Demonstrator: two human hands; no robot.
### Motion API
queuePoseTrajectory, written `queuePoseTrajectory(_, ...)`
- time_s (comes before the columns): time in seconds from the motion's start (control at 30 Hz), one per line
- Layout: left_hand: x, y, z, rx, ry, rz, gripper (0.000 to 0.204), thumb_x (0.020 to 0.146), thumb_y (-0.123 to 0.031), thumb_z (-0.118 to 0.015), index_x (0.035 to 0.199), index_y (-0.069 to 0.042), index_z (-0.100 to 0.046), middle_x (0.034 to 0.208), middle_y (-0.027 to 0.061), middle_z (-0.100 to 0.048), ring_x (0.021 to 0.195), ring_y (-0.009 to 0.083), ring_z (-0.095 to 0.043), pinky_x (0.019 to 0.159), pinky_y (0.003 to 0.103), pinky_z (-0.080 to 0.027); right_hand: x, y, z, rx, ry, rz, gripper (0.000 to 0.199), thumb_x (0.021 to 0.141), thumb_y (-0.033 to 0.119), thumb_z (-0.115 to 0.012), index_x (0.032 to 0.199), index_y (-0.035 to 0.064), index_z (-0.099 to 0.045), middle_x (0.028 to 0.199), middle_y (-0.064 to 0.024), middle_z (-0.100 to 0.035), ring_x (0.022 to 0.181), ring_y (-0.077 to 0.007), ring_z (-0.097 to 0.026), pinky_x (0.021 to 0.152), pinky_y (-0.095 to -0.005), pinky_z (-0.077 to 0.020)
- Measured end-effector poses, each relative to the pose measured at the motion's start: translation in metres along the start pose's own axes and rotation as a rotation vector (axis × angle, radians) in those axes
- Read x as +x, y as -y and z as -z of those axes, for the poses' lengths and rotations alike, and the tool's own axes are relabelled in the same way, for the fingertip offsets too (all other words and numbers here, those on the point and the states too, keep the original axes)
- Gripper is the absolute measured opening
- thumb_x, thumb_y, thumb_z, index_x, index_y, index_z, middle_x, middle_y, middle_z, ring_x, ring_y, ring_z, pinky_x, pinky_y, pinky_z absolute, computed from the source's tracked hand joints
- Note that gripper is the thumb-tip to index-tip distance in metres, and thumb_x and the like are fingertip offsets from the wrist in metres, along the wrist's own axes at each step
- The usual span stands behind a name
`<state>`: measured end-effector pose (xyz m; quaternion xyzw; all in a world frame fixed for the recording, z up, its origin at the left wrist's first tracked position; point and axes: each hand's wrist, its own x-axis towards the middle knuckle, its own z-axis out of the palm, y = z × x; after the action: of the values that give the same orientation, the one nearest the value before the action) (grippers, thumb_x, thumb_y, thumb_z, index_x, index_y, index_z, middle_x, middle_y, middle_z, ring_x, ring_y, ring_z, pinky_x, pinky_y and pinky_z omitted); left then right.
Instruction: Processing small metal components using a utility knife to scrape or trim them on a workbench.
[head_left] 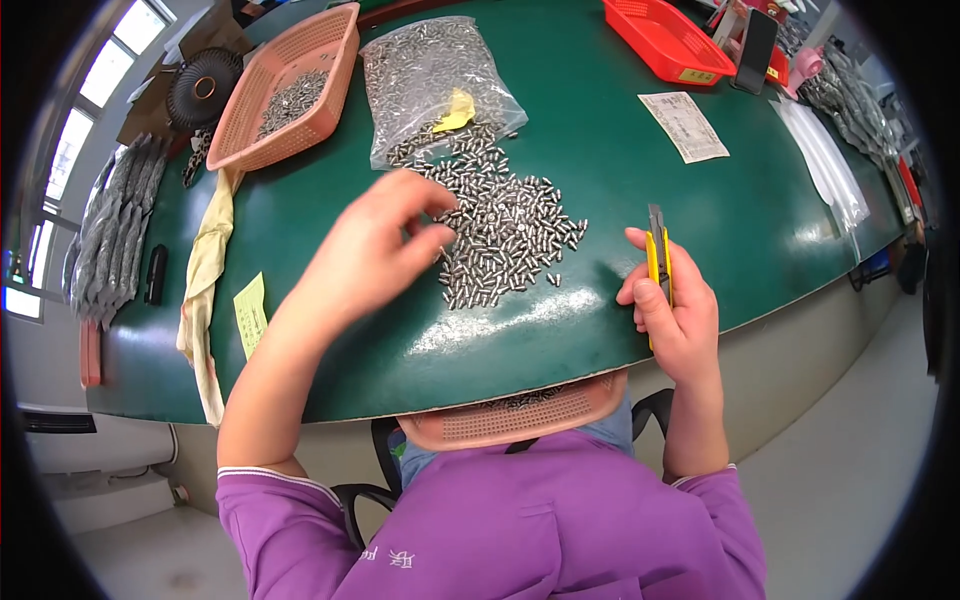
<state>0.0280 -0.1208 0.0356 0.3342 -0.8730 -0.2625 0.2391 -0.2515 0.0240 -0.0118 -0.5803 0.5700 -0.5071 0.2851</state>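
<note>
A heap of small silvery metal pins (510, 225) spreads over the green tabletop, spilling from the mouth of a clear plastic bag (440, 65) full of the same parts. At the heap's left edge is my left hand (375, 240), its fingers curled but thumb and forefinger apart. I make out nothing held between them, though the other fingers are partly hidden. To the right of the heap, my right hand (680, 310) grips a yellow utility knife (659, 260), its dark metal end pointing away from me. On my lap rests a pink plastic basket (510, 428) with more metal parts inside.
Another pink basket (335, 110) holding pins stands far left, near a black fan (204, 88), a cream cloth strip (208, 270) and packed grey bags (115, 230). A red tray (660, 40), a phone (757, 50), a paper slip (684, 126) and clear plastic bags (825, 165) lie right.
</note>
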Motion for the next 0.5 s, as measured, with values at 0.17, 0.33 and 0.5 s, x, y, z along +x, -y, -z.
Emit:
queuePoseTrajectory(0.17,-0.019,0.044,0.030,0.151,-0.040,0.168,0.020,0.088,0.005,-0.065,0.107,-0.001,-0.066,0.103,0.0064,-0.062,0.091,0.0169,-0.063,0.081,0.029,-0.052,-0.001,0.003,0.001,0.001,0.008,-0.008,0.039,0.099,0.015,-0.064,0.135,0.0012,-0.059,0.083,-0.0045,-0.068,0.079,-0.0135,-0.068,0.076,-0.0282,-0.0534)
queuePoseTrajectory(0.33,-0.021,0.023,0.008,0.026,0.087,0.194,0.022,0.085,0.003,-0.069,0.106,-0.003,-0.069,0.106,0.0080,-0.062,0.091,0.0218,-0.064,0.079,0.032,-0.052,0.000,0.003,0.002,-0.019,0.018,-0.008,0.039,0.099,0.015,-0.064,0.135,0.0013,-0.060,0.083,-0.0047,-0.068,0.079,-0.0142,-0.068,0.078,-0.0288,-0.0536)
queuePoseTrajectory(0.5,-0.019,0.022,0.006,0.131,0.035,0.195,0.008,0.085,-0.001,-0.071,0.089,0.000,-0.064,0.087,0.0078,-0.057,0.074,0.0197,-0.059,0.068,0.031,-0.049,-0.001,0.006,0.003,0.062,0.009,-0.062,0.042,0.100,0.013,-0.062,0.139,0.0014,-0.056,0.084,-0.0039,-0.068,0.065,-0.0079,-0.061,0.060,-0.0234,-0.0502)
